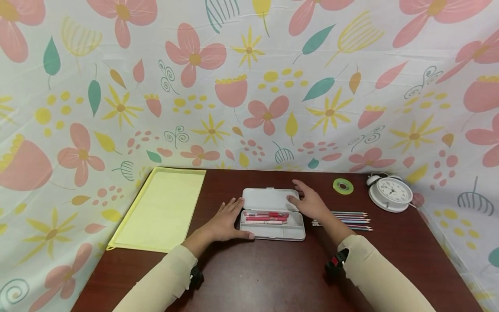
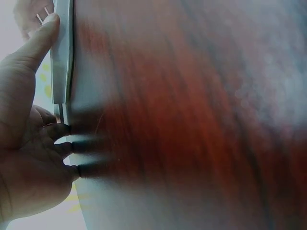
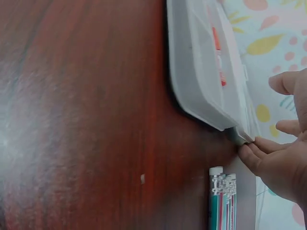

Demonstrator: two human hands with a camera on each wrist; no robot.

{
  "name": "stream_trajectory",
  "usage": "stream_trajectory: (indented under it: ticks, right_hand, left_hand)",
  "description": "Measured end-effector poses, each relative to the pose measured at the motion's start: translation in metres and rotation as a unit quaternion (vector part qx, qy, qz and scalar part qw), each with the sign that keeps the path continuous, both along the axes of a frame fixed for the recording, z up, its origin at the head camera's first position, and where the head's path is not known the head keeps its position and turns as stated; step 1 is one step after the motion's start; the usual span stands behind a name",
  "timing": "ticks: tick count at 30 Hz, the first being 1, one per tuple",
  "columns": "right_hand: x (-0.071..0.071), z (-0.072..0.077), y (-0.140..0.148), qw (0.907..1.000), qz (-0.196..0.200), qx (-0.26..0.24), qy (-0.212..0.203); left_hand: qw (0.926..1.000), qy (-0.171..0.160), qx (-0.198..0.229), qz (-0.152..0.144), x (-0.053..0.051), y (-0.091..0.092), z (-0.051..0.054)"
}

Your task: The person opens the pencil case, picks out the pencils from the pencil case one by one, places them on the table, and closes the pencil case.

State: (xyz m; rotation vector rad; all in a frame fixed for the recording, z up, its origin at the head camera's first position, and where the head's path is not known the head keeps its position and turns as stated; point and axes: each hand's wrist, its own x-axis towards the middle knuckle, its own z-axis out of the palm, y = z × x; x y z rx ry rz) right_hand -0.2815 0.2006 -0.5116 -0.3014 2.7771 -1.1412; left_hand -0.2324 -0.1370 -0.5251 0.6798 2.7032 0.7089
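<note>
A white pencil case [image 1: 295, 233] lies with its lid [image 1: 269, 199] folded back on the dark table. Several red and pink pens [image 1: 267, 219] rest in its long compartment. My left hand [image 1: 224, 225] touches the case's left side, thumb at the near corner and fingers spread; the left wrist view shows that thumb [image 2: 44, 38] against the case wall [image 2: 61, 62]. At the lid's right edge, my right hand [image 1: 312, 204] touches with its fingertips, the fingers extended. Several pencils with white ends [image 3: 223, 196] lie below it in the right wrist view.
Right of the case, several colored pencils [image 1: 354, 220] lie in a row. A green tape roll [image 1: 343, 186] and a white alarm clock [image 1: 393, 190] stand behind them. A yellow zip folder [image 1: 160, 208] lies at left. Flowered cloth [image 1: 249, 86] hangs along the back.
</note>
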Motion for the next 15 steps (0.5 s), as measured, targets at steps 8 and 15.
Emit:
stream_trajectory:
  ticks: [8,15]
  right_hand:
    - [0.005,0.017,0.003,0.9977,-0.017,-0.059,-0.028]
    - [0.029,0.037,0.011,0.9971,0.004,-0.06,0.046]
  left_hand:
    - [0.9993,0.003,0.026,0.028,0.0,0.002,-0.003]
    - [0.999,0.0,0.029,0.034,0.001,0.002,-0.005]
